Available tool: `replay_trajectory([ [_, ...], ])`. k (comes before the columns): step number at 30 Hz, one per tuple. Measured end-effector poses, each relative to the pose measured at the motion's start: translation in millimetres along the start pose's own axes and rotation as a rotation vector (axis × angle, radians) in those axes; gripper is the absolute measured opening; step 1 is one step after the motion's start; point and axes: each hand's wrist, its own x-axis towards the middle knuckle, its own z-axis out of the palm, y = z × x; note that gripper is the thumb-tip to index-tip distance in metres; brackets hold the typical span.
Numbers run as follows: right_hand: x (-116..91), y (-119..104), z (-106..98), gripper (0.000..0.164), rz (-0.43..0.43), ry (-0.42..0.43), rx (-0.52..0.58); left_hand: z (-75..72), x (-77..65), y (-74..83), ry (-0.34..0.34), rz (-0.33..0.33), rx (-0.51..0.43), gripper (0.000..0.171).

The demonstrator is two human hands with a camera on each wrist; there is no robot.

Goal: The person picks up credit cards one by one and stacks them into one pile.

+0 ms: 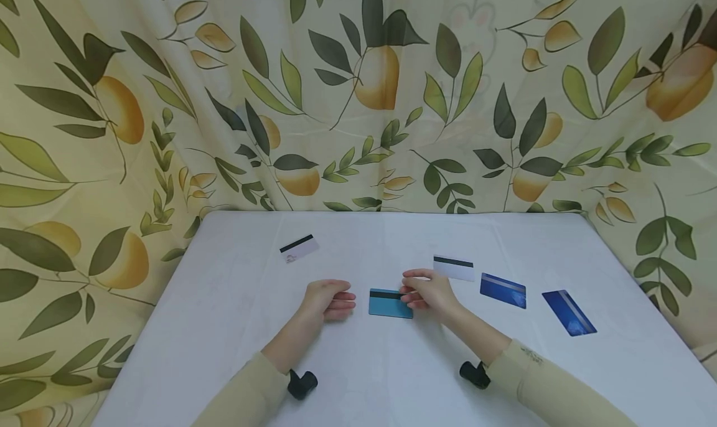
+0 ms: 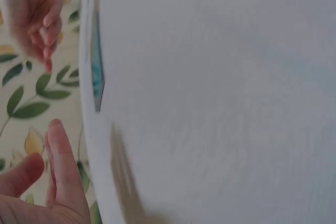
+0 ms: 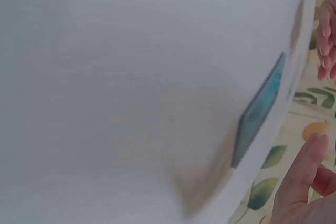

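A teal card (image 1: 386,309) with a black stripe lies flat on the white table, near the middle. To its left, my left hand (image 1: 329,299) hovers with loosely bent fingers and holds nothing. My right hand (image 1: 430,293) is over the card's right end, covering a corner of it in the head view. Seen from the right wrist, the teal card (image 3: 260,111) lies apart from the fingers (image 3: 302,169), which hold nothing. In the left wrist view the card (image 2: 96,64) appears edge-on, with the left fingers (image 2: 65,166) raised off the tabletop.
A white card (image 1: 454,269) with a dark stripe lies just beyond the right hand. Two blue cards (image 1: 503,291) lie farther right. Another pale striped card (image 1: 299,248) sits at the back left. Behind the table (image 1: 224,352) hangs a leaf-and-fruit curtain (image 1: 347,153).
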Motion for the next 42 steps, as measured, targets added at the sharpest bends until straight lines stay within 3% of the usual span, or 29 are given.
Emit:
replay_trajectory([
  [8,19.2,-17.7,12.1,0.038,0.024,-0.009,0.012,-34.1,11.1,15.3,0.107,0.043,-0.164,0.031],
  [16,38.4,-31.5,30.3,0.039,0.063,-0.055,0.057,-76.1,20.2,28.2,0.178,0.057,-0.233,0.042],
  [22,57.0,-37.5,45.9,0.039,0.072,-0.119,0.061,-98.0,21.3,37.9,0.216,0.047,-0.296,0.045],
  [34,91.1,-50.4,77.9,0.04,0.071,-0.16,0.101,-120.8,26.4,47.8,0.236,-0.002,-0.411,0.044],
  [42,107.8,-51.8,101.9,0.045,0.042,-0.25,0.154,-128.6,28.8,50.8,0.253,-0.013,-0.488,0.046],
])
